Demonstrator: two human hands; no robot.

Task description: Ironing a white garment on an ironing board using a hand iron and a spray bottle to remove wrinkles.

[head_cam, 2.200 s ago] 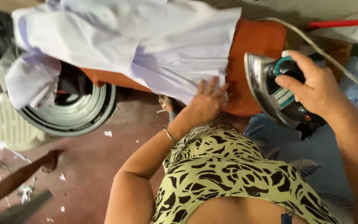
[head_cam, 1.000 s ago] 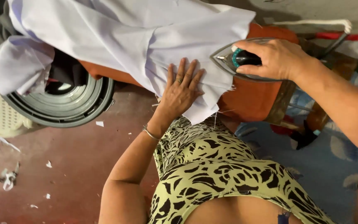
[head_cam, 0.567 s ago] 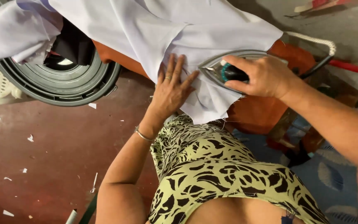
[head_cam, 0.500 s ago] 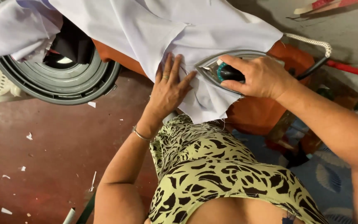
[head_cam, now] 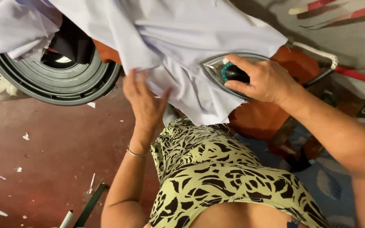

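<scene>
The right hand (head_cam: 263,80) is closed around the dark handle of an iron (head_cam: 229,74), which sits flat on a white cloth (head_cam: 178,38) spread over an orange board (head_cam: 271,114) at the far side of the scene. The left hand (head_cam: 143,101), fingers spread and slightly blurred, lies against the cloth's near hanging edge just left of the iron; whether it grips the fabric I cannot tell. A round dark bin (head_cam: 60,82) stands left on the red floor (head_cam: 34,160), and a white cord (head_cam: 317,52) runs right from the iron.
</scene>
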